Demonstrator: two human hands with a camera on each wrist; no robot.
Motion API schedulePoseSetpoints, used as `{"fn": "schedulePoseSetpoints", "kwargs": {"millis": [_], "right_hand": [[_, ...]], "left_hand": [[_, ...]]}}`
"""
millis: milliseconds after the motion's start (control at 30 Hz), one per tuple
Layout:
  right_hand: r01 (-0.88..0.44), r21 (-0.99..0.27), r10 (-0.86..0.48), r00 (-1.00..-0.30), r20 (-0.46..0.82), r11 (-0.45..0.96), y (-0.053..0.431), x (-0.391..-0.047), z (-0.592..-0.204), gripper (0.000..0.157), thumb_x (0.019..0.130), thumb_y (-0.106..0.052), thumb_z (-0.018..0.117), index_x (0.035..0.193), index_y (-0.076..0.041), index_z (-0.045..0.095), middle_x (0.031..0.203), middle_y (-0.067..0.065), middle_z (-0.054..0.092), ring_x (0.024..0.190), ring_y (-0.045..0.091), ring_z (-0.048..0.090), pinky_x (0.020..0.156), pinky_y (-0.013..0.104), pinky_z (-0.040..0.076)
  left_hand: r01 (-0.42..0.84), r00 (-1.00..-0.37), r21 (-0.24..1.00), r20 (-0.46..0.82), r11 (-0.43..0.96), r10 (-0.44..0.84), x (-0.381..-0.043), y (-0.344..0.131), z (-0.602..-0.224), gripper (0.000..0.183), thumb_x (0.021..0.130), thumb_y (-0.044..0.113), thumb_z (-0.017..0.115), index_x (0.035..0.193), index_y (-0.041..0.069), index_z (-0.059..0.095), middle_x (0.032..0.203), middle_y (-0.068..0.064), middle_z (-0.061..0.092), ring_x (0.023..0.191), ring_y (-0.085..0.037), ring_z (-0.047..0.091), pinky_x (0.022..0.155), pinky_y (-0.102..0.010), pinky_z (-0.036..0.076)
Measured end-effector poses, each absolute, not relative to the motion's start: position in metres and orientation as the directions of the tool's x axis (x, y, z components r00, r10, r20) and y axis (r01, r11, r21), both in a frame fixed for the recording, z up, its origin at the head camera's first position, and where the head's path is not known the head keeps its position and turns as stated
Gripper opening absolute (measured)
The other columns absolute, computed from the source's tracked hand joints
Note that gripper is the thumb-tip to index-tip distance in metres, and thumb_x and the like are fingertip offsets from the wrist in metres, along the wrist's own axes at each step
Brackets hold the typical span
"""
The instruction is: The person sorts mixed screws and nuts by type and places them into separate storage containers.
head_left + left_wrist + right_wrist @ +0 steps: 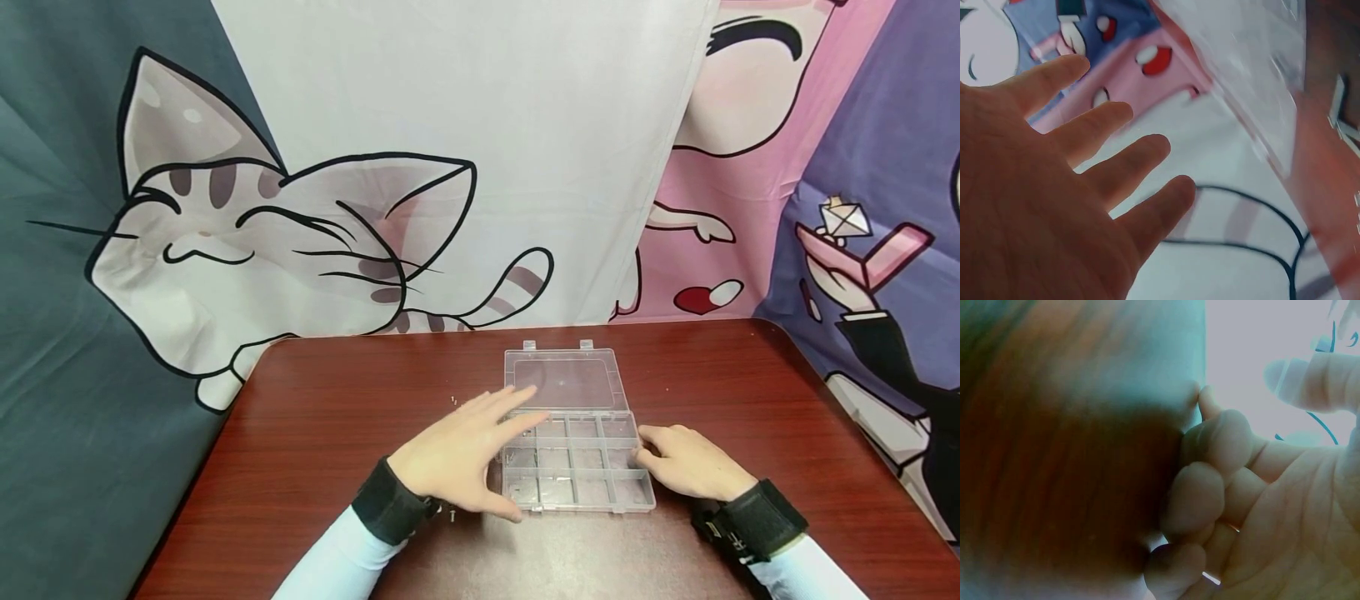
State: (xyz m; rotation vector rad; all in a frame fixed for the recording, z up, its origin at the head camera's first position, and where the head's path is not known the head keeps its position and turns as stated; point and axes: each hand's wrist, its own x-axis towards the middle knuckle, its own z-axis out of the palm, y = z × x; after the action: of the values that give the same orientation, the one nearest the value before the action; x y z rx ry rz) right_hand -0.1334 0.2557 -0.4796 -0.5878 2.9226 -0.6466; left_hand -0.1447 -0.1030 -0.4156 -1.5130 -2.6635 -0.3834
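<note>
A clear plastic compartment box [579, 506] lies on the table with its lid [573, 379] folded back, away from me. Thin walls divide it into several small compartments; tiny bits seem to lie in some, too small to identify. My left hand [465, 450] is held over the box's left side, fingers spread and nothing in them. The left wrist view shows that palm [1041, 187] bare. At the box's right edge, my right hand [690, 461] grips the side wall between thumb and curled fingers. Its fingertips [1194, 500] show up close in the right wrist view.
The brown wooden table [337, 400] carries a few tiny pale pieces [452, 516] left of the box, partly near my left wrist. Metallic bits [1338, 103] appear at the left wrist view's edge. A printed cat curtain [525, 125] hangs behind the table.
</note>
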Motion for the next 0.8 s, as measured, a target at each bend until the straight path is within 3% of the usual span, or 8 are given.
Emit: {"fn": "schedulePoseSetpoints", "kwargs": {"millis": [200,400,600,800], "right_hand": [[-0.344,-0.433,-0.388,-0.921,-0.014,0.833,0.255,-0.133,-0.478,0.025,0.092,-0.025,0.058,0.071,-0.025,0.044,0.06,-0.014,0.035,0.056,0.001,0.038,0.055,0.024,0.032],[-0.342,-0.443,-0.389,-0.921,-0.017,0.829,0.256,-0.133,-0.478,0.025,0.092,-0.025,0.058,0.071,-0.025,0.044,0.06,-0.014,0.034,0.055,0.001,0.037,0.054,0.023,0.032],[-0.338,-0.447,-0.388,-0.921,-0.022,0.828,0.256,-0.133,-0.478,0.024,0.092,-0.026,0.058,0.072,-0.025,0.044,0.06,-0.014,0.036,0.056,0.001,0.038,0.054,0.023,0.032],[-0.334,-0.449,-0.387,-0.922,-0.027,0.829,0.256,-0.133,-0.477,0.024,0.092,-0.025,0.057,0.071,-0.025,0.044,0.06,-0.014,0.035,0.055,0.001,0.038,0.054,0.023,0.032]], "left_hand": [[0.781,-0.625,0.161,0.179,0.604,0.76,-0.173,-0.129,-0.422,0.1,0.073,0.068,0.068,0.155,0.019,0.039,0.162,-0.008,0.028,0.147,-0.026,0.029,0.115,-0.046,0.026],[0.675,-0.737,0.182,0.129,0.715,0.664,-0.199,-0.155,-0.436,0.07,0.083,0.045,0.069,0.145,0.016,0.053,0.147,-0.007,0.05,0.132,-0.022,0.048,0.107,-0.043,0.038],[0.673,-0.739,0.16,0.158,0.722,0.654,-0.213,-0.169,-0.453,0.046,0.086,0.023,0.07,0.129,0.011,0.065,0.126,-0.003,0.06,0.114,-0.02,0.058,0.1,-0.037,0.044],[0.701,-0.713,0.139,0.18,0.7,0.678,-0.22,-0.173,-0.467,0.028,0.086,0.012,0.068,0.114,0.01,0.071,0.108,0.0,0.061,0.101,-0.015,0.061,0.092,-0.033,0.048]]}}
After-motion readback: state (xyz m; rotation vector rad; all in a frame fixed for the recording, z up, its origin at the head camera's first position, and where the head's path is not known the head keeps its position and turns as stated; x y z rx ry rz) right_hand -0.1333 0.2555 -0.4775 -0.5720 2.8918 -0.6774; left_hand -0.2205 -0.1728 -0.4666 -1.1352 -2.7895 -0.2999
